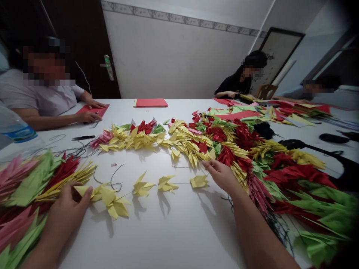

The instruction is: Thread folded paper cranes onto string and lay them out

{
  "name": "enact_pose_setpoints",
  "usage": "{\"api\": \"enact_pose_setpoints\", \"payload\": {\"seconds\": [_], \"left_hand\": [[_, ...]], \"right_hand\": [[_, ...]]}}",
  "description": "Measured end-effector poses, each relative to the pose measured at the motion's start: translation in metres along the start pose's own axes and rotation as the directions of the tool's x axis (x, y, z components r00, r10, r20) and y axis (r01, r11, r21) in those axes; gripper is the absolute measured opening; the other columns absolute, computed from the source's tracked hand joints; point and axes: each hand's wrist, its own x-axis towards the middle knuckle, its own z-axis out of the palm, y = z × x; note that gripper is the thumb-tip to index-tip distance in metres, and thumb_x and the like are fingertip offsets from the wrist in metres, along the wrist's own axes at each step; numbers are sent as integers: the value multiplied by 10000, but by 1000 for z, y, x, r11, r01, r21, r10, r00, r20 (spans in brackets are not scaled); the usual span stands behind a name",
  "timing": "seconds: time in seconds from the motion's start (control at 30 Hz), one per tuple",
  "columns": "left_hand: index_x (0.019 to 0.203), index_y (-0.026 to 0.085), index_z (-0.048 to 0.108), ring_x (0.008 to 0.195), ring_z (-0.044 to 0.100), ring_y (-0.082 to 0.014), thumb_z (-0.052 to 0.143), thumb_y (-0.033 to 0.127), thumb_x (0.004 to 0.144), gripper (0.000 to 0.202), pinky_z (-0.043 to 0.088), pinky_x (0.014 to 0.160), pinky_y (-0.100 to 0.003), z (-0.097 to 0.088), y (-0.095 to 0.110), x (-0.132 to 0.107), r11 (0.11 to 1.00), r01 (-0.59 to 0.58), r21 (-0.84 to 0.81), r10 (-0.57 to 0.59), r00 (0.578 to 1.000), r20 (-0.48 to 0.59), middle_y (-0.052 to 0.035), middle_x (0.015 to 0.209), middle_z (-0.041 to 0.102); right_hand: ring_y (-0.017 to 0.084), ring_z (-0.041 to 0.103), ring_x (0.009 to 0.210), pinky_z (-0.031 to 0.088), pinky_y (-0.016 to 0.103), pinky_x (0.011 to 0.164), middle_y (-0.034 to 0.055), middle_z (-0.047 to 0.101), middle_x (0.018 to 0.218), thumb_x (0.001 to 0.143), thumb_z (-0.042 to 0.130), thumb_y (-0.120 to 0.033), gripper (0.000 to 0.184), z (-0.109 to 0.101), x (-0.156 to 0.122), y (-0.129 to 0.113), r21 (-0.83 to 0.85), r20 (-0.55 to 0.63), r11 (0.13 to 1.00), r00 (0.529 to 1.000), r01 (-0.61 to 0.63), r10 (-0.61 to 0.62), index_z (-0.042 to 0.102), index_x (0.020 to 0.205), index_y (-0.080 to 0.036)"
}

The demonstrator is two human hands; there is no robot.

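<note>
White table passable below yellow origami string, origami heaps blocking both sides

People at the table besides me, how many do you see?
3: a person at the left edge, a person at the far side, a person at the right. Others may be out of view.

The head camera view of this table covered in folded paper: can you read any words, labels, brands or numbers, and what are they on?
Blue label on the clear plastic water bottle: too blurred to read.
Dark brushwork in the black-framed wall picture: too small to read.
No other readable text.
</note>
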Motion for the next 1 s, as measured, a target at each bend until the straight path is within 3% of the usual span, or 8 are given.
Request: {"api": "enact_pose_setpoints", "payload": {"seconds": [0.2,0.33,0.4,0.5,0.53,0.6,0.8,1.0], "left_hand": [[1068,238,393,685,529,-222,386,575,743,469,464,632,-365,4,5,-8,995,-7,-98,-16,972,-233,-6,777,482],[1032,195,449,792,517,-249,405,550,751,455,455,763,-417,-3,3,-11,974,-226,-17,205,911,-358,-50,848,488],[948,210,501,859,517,-256,430,503,764,354,417,852,-435,-7,2,-14,902,-430,24,405,828,-387,-68,879,522],[818,257,572,877,541,-235,513,440,741,208,414,859,-396,-6,2,-21,679,-733,29,713,651,-260,-51,858,595],[806,266,593,869,551,-228,542,429,726,188,424,837,-379,-4,3,-23,612,-790,19,778,598,-193,-42,846,615],[857,273,623,881,562,-216,568,420,719,209,430,820,-356,4,6,-27,544,-839,11,836,541,-96,-28,876,644],[1032,249,602,961,545,-205,528,404,762,320,414,859,-344,29,14,-29,529,-847,40,847,531,32,-38,997,637],[1029,275,592,1166,421,-201,405,188,826,291,158,1059,-435,41,12,-24,577,-813,86,813,560,-157,-8,1126,599]], "right_hand": [[160,485,558,320,230,503,4,503,558,822,223,-585,535,3,1,2,14,67,999,996,-52,51,556,656,-200],[161,482,541,322,231,493,4,493,536,830,212,-559,528,4,3,5,13,81,998,995,-64,63,569,677,-201],[167,496,556,332,236,505,12,512,554,827,223,-555,517,4,4,5,-4,71,998,995,-67,67,573,696,-198],[179,516,584,337,243,519,21,538,585,812,249,-569,498,2,4,3,-78,40,992,994,-94,98,569,715,-199],[182,519,582,330,243,513,21,538,581,805,258,-578,494,2,4,2,-114,29,988,994,-106,110,562,708,-201],[183,515,561,309,239,488,20,532,557,791,275,-596,485,2,4,0,-182,2,976,993,-119,122,539,676,-206],[163,497,499,292,231,463,16,518,506,778,313,-604,466,2,0,-5,-217,-71,974,996,-67,53,508,630,-207],[154,477,460,294,225,449,-5,484,457,767,310,-630,489,0,-4,-10,-212,-69,977,997,-40,25,514,621,-210]]}}
